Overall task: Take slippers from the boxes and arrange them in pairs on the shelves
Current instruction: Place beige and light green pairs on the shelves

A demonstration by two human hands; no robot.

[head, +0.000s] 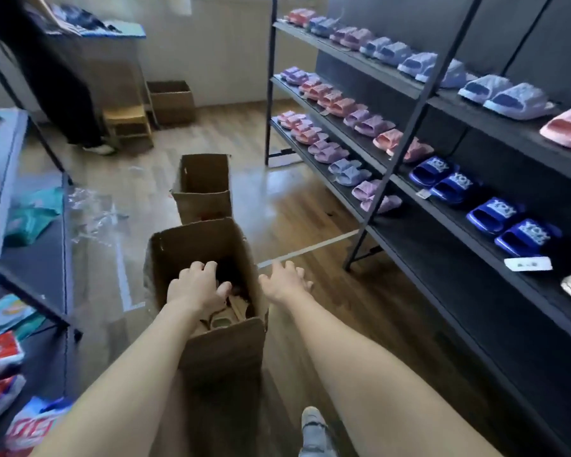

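Observation:
An open cardboard box (225, 344) stands on the floor in front of me, with tan slippers (223, 319) lying inside. My left hand (198, 286) hovers over the box opening, fingers spread, holding nothing. My right hand (285, 280) is stretched out just past the box's right wall, fingers straight, empty. To the right, the dark shelves (442, 245) carry paired slippers: pink, purple and light blue ones, and dark blue pairs (508, 222) on the middle shelf.
A second open box (203, 202) stands behind the first. A third box (172, 100) sits at the far wall by a wooden stool (127, 125). Another person stands at the back left. A left rack (20, 225) holds packaged goods. Clear plastic wrap (93, 209) lies on the floor.

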